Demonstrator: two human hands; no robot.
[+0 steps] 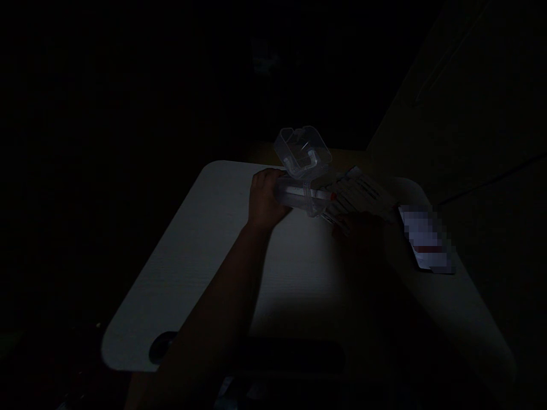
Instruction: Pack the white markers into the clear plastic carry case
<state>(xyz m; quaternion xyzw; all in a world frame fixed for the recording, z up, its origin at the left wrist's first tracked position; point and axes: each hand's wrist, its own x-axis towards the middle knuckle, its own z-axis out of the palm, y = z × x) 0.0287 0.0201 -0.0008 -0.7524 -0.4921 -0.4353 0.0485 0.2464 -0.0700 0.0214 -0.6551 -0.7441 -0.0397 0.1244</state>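
A clear plastic box (294,200) lies on its side on the white table (205,245), its hinged lid (304,154) swung up and away from me. My left hand (265,196) is wrapped around the closed left end of the box. Inside shows a white stick-like piece (301,192), with a red end (333,196) at the box's open right side. Deep in shadow, my right hand (361,228) is beside a pile of thin printed wrappers (363,191). Its fingers are too dark to make out, so any hold is hidden.
A phone (427,239) with a lit, blurred screen lies at the table's right edge. Near the front left is a dark rounded slot (162,346) in the tabletop. A thin dark cable (491,181) runs off to the right. Surroundings are almost black.
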